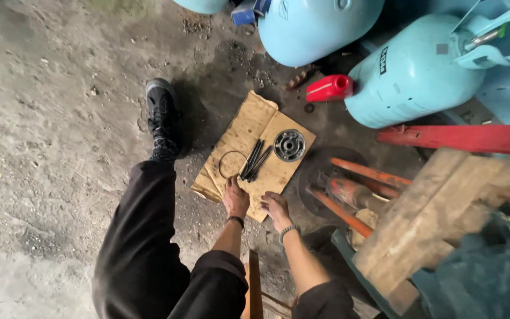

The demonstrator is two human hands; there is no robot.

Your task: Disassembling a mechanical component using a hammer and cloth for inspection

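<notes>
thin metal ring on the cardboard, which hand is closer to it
Left. The left hand rests on the cardboard just below the thin metal ring, its fingers almost at the ring. The right hand sits farther off, lower and to the ring's right.

cardboard sheet (267, 171) flat on the floor (48, 147), ring (232, 164) near its left edge, bundle of rods (254, 160) at its middle, round metal part (289, 145) by its far right corner, both hands at its near edge, gas cylinders (408, 77) behind
</notes>
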